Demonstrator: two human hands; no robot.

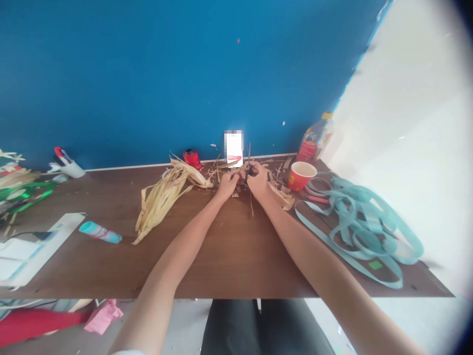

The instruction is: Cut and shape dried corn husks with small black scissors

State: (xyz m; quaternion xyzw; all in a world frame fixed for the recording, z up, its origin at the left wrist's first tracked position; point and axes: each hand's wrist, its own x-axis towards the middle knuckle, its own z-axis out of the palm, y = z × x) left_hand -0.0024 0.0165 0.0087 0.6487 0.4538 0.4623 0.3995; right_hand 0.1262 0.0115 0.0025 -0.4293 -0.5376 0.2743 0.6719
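My left hand (229, 184) is closed in a pinch at the back middle of the table, on what looks like a thin strip of dried corn husk. Close on its right, my right hand (257, 178) is wrapped around dark-handled scissors (249, 170), whose thin blades point up toward the wall. Scraps of dried husk (275, 177) lie around and behind both hands, and a narrow strip hangs down below the right one. To the left lies a bundle of dried corn husks (162, 197). Fingers partly hide the strip and the scissors.
A bright phone-like screen (234, 148) leans on the blue wall beside a red item (192, 159). On the right stand a red paper cup (301, 176), a bottle (314, 140) and tangled light-blue ribbon (354, 222). A blue tube (100, 232) and a power strip (44, 251) lie left.
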